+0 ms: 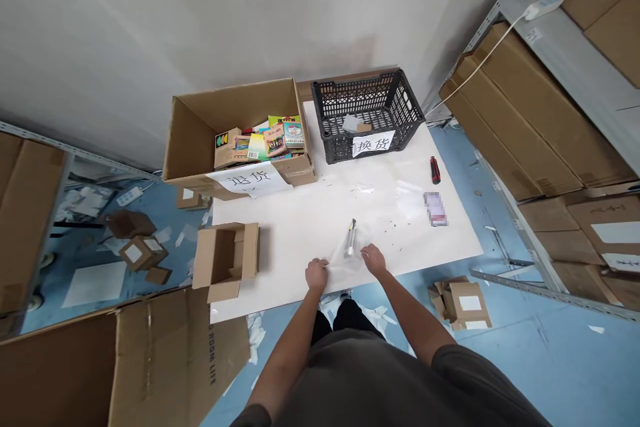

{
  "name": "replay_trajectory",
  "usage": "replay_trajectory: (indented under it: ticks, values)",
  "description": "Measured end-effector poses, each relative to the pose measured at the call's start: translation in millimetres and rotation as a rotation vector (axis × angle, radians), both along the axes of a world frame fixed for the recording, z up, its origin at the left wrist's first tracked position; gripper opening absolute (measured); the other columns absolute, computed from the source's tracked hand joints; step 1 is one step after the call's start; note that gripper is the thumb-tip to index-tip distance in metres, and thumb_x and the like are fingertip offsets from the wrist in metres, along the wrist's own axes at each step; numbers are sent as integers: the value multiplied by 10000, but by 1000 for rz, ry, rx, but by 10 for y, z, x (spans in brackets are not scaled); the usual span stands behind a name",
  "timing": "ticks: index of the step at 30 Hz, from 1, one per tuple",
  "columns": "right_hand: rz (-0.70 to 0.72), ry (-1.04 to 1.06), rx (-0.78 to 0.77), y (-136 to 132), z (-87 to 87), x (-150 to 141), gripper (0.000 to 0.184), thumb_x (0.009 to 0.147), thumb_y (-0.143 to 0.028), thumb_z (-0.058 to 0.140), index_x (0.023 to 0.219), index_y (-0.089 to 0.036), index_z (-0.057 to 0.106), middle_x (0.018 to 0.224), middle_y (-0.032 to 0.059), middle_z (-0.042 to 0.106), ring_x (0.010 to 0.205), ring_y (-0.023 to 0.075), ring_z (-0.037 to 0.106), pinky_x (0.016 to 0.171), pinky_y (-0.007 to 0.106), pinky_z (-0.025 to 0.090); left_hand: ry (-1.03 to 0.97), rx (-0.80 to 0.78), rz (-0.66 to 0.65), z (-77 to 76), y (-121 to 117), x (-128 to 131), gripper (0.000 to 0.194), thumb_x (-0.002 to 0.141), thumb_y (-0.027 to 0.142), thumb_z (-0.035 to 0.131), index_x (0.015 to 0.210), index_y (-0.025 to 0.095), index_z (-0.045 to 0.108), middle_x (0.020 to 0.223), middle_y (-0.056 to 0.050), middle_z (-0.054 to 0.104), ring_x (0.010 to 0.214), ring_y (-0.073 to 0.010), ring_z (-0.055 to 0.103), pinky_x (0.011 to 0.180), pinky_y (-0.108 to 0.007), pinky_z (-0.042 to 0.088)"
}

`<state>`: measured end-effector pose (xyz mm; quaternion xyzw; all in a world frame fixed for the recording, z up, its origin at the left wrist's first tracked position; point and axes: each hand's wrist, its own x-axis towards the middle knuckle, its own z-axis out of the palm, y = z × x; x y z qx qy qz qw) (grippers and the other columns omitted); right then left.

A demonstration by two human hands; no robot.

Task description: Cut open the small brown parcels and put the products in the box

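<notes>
A clear plastic bag (336,269) is stretched between my hands near the table's front edge. My left hand (317,275) pinches its left side, and my right hand (374,260) has its fingers closed on the right side. Between them lies a slim silver tool (351,240) with a black and yellow tip, which looks like a utility knife. Whether it is inside the bag or under it, I cannot tell. Left of my hands stands a small open cardboard box (250,250), with no contents visible.
A large cardboard box (190,140) of boxed goods and a black plastic crate (330,147) with a few card pieces stand at the table's back. A red and black tool (435,170) and a blurred packet (436,208) lie right. Shelves with cartons (540,113) flank the table.
</notes>
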<state>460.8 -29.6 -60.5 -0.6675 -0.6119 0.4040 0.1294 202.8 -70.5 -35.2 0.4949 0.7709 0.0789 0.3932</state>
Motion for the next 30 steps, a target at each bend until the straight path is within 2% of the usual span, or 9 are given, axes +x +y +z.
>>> replay_trajectory:
  ticks: [6,10,14,16,18,21,24,27,30]
  values:
    - [-40,315,96,-241,584,-629,128,790,-238,620,839,-229,738,1291,106,636,1091,261,645,884,392,565,-390,265,212,325,109,43,267,798,176,555,923,234,783,1058,-56,748,1031,-232,675,976,-392,517]
    - [-8,443,161,-245,935,-1187,143,768,-286,632,880,-224,696,947,77,722,882,243,672,769,345,558,-686,366,348,653,62,-108,245,786,274,631,983,217,766,940,-44,778,891,-214,711,866,-378,571]
    - [43,485,193,-150,1191,-1706,268,745,-337,656,974,-196,646,763,11,690,667,191,603,634,276,491,-819,336,242,993,-66,-732,304,807,349,681,1040,172,764,995,-88,800,905,-222,743,860,-371,593]
    - [98,496,206,-105,1282,-2013,200,757,-333,623,904,-199,639,726,-6,667,660,178,583,619,252,464,-753,391,127,1131,-177,-1191,296,815,304,668,1059,182,781,1184,-118,772,1099,-255,720,945,-387,579]
    - [68,445,255,-70,1355,-2370,117,766,-305,573,796,-203,623,719,-3,644,684,175,575,627,242,454,-572,508,119,1213,-330,-1703,321,818,230,624,1096,210,783,1345,-110,704,1257,-264,650,1012,-400,557]
    - [-39,316,396,12,1437,-2969,97,757,-279,570,741,-198,621,876,42,648,759,176,583,664,244,460,-275,644,230,1203,-625,-2477,373,830,159,549,1129,226,761,1314,-92,709,1252,-244,646,1055,-432,542]
    - [-18,219,505,153,1465,-3603,142,832,-287,557,808,-191,659,952,61,641,813,185,590,708,255,477,-98,659,256,1078,-907,-3078,374,833,145,536,1134,237,739,1224,-79,735,1187,-240,671,1049,-452,551]
    - [188,-7,443,271,1414,-4213,224,917,-226,495,1014,-180,692,1044,92,676,946,214,609,823,288,495,-14,665,232,954,-1054,-3381,380,841,153,548,1170,240,719,1248,-81,721,1207,-245,657,1036,-445,561]
    - [473,-264,220,263,1306,-4673,247,847,-152,608,1074,-143,704,1169,165,685,1093,272,612,916,341,493,36,680,192,903,-1048,-3456,391,852,146,554,1202,227,710,1277,-96,704,1233,-254,637,1070,-452,541]
